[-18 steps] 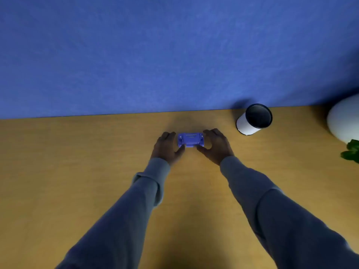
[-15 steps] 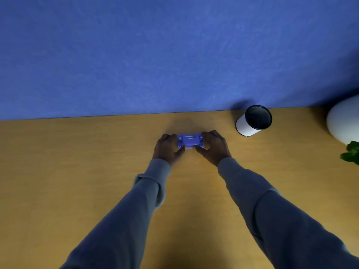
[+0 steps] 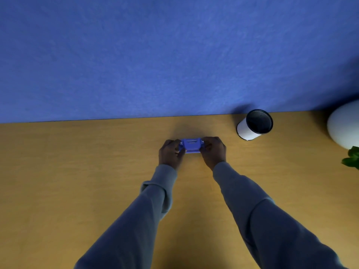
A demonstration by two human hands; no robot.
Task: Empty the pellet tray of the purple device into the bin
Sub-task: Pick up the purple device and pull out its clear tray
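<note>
Purple device sits at frame centre on the counter. Left hand and right hand each have their grip closed on one end. White bin stands upper right, well apart.

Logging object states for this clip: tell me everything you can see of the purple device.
The purple device is a small, boxy block that looks like moulded plastic, with two thin pale lines on its top face and small tabs with light dots at its far corners. It sits level, long side across the view, on or just above the wooden table near the blue wall. The left hand grips its left end and the right hand its right end. No pellet tray can be told apart; the bin stands apart to the right.
</note>
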